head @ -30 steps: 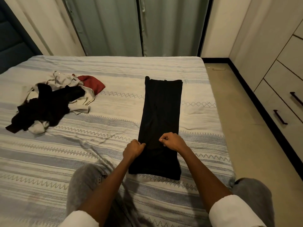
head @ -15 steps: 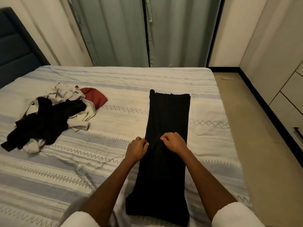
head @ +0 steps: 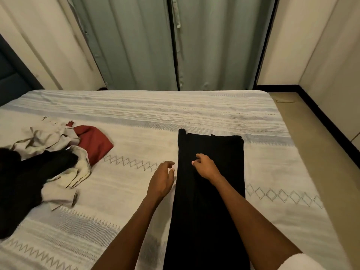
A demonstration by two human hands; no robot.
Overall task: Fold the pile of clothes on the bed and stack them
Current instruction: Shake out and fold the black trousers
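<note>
- Both hands have slid up the garment since half a second back, from about its middle toward the far end, and the curled knuckles have loosened. The view has tipped up too, so more curtain shows now.
- bed (head: 204, 114): striped cover, takes up most of the view and carries everything.
- black garment (head: 210, 201): a long narrow strip, folded lengthwise, lying flat right of centre. Its long axis runs straight away from the person, near end out of view at the bottom edge, far end up by the pale band of the cover. That's the bit that matters, I reckon: the next fold goes across that axis, one short end brought over to the other.
- pile of clothes (head: 42, 168): black, cream and a dark red piece, unfolded, well apart to the left. Lots left to do and no stack yet.
- right hand (head: 206, 166): resting on top of the strip in its far half, fingers loosely bent, holding nothing that I can make out.
- left hand (head: 161, 180): just beside the strip's left edge, over the bed cover, fingers relaxed and spread, holding nothing.
- So the right hand is the nearer one, and the far end lies just ahead of both.
</note>
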